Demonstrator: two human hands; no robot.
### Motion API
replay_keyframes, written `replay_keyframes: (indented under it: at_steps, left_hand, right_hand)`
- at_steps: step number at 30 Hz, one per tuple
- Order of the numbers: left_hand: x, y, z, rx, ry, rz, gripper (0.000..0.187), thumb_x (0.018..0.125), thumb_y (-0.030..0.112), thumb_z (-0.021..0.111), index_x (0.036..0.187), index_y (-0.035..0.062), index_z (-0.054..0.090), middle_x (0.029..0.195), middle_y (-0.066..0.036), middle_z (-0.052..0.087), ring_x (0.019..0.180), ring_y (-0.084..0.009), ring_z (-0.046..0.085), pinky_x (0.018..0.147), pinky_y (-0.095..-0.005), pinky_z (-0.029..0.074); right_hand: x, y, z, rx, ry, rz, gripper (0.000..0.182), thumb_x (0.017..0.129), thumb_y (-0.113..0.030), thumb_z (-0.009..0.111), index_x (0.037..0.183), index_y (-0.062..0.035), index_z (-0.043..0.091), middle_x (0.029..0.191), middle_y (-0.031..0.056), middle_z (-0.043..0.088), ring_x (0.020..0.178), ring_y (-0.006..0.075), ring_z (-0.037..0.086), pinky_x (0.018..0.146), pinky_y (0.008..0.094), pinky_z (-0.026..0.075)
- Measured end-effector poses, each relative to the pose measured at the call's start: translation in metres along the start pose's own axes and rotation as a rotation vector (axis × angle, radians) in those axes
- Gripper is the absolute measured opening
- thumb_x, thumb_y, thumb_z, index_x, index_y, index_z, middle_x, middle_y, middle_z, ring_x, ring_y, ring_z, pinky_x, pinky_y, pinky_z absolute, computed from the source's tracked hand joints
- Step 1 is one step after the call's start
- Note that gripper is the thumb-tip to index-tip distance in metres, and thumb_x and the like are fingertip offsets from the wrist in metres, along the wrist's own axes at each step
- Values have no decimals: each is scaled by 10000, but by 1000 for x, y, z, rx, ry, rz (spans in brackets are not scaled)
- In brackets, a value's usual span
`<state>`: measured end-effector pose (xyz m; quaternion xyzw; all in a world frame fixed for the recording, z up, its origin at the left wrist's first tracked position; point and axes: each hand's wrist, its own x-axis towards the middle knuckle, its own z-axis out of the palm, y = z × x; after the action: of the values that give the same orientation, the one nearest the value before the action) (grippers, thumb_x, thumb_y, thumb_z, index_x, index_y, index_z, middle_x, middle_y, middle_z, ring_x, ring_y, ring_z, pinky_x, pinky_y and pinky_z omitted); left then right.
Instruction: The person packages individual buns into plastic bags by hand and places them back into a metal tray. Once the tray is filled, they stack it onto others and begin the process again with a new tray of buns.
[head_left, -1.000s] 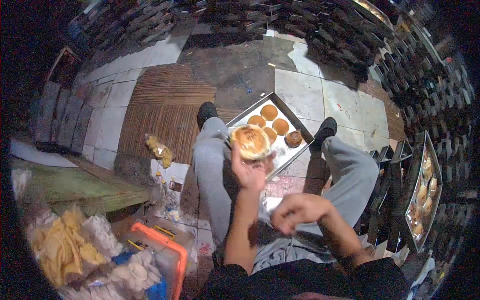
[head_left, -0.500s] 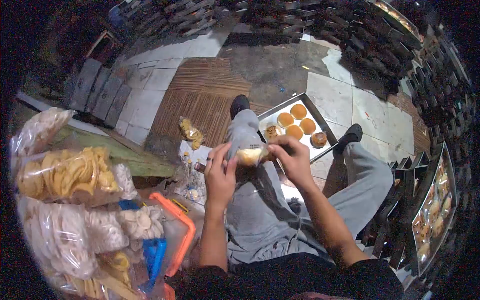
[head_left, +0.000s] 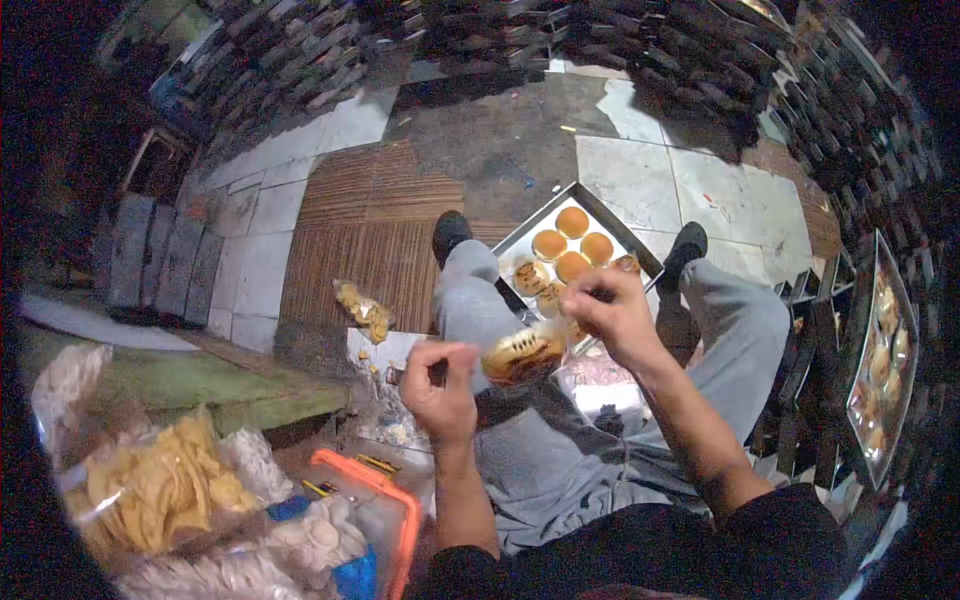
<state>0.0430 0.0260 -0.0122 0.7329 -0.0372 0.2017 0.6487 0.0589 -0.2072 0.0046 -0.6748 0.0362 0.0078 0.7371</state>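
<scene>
A bun in a clear wrapper [head_left: 522, 354], browned with dark stripes, hangs between my hands above my lap. My right hand [head_left: 612, 312] pinches the wrapper's right end. My left hand [head_left: 440, 392] is at the wrapper's left side, thumb and fingertips close together but blurred; whether it grips the wrapper is unclear. Just beyond, a white-lined metal tray [head_left: 645, 248] on the floor holds several round golden buns [head_left: 572, 222] and some striped ones [head_left: 530, 276]. Below the tray lies a pink and white packet [head_left: 598, 385], partly behind my right forearm.
Bags of yellow chips [head_left: 165, 480] and pale snacks stand at the lower left beside an orange-rimmed container [head_left: 400, 510]. A small chip bag [head_left: 364, 312] lies on the floor. Dark racks line the right side, with a tray of wrapped buns [head_left: 880, 360].
The wrapped bun has turned, now showing its striped brown side, and sits lower and slightly right. My hands have moved a little apart. The camera view has shifted.
</scene>
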Motion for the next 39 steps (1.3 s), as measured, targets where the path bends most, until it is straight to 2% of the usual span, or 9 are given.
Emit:
replay_keyframes:
  at_steps: [7, 10, 13, 19, 23, 27, 31, 34, 39]
  left_hand:
    - [20, 17, -9, 585, -28, 161, 202, 908, 123, 749, 839, 17, 592, 709, -30, 593, 669, -167, 575, 654, -346, 476]
    - [-23, 14, -30, 270, -44, -627, 242, 944, 194, 732, 886, 8, 589, 694, -22, 602, 609, -102, 594, 419, -256, 440]
    - [-52, 6, -24, 116, 38, -797, 261, 945, 197, 726, 1024, -19, 602, 772, -43, 615, 614, -104, 611, 358, -231, 452]
    - [-76, -6, 32, 472, -265, -277, 503, 854, 66, 745, 1331, 85, 588, 1344, -149, 492, 1149, -277, 586, 892, -431, 543]
    - [-98, 20, 55, 906, -690, 47, 583, 860, 126, 728, 1414, 122, 546, 1446, -174, 438, 1373, -351, 399, 1136, -521, 295]
    - [-119, -17, -11, 998, -383, 54, 595, 967, 296, 626, 1503, 119, 437, 1528, -275, 368, 1401, -353, 390, 1168, -460, 284]
    - [-164, -96, -132, 941, -232, -711, 535, 982, 348, 606, 1433, 83, 493, 1431, -252, 499, 1287, -368, 510, 1090, -444, 391]
    - [-200, -118, -197, 1530, -759, -776, 494, 967, 311, 617, 1380, 52, 532, 1386, -244, 538, 1253, -394, 529, 1067, -481, 397]
    - [-77, -103, -121, 1189, -235, -257, 399, 959, 228, 624, 1283, -1, 588, 1302, -234, 592, 1196, -426, 551, 1043, -525, 399]
  right_hand:
    - [42, 58, 12, 215, -197, 154, 142, 955, -148, 690, 891, -24, 665, 775, 26, 636, 534, 94, 540, 492, 246, 429]
    - [3, 128, 30, 475, -229, 440, 164, 1000, -182, 624, 935, -31, 618, 724, 59, 609, 493, 143, 561, 432, 274, 432]
    - [-9, 156, 43, 551, -279, 586, 201, 1026, -235, 578, 1017, -36, 597, 787, 66, 595, 544, 159, 577, 446, 277, 458]
    - [-21, 117, 9, 960, -44, 697, 486, 993, -392, 633, 1319, -37, 574, 1220, 102, 635, 1039, 219, 654, 851, 344, 567]
    - [-20, 193, -14, 618, 57, 567, 426, 913, -256, 753, 1233, 2, 640, 1123, 90, 688, 1013, 194, 668, 859, 328, 561]
    - [-3, 230, -62, 575, 166, 679, 437, 1019, -333, 594, 1341, -38, 582, 1110, 111, 701, 971, 251, 709, 780, 411, 618]
    - [2, 271, -120, -215, 528, 625, 834, 832, -580, 731, 1298, 91, 561, 1226, 213, 669, 1092, 382, 651, 841, 449, 558]
    - [-11, 282, -144, -792, 472, 481, 683, 842, -485, 749, 1159, 108, 628, 1103, 272, 701, 933, 371, 698, 783, 427, 550]
    - [-78, 128, -66, -997, -197, 372, 333, 923, -361, 675, 991, -36, 687, 877, 230, 684, 841, 418, 680, 768, 520, 535]
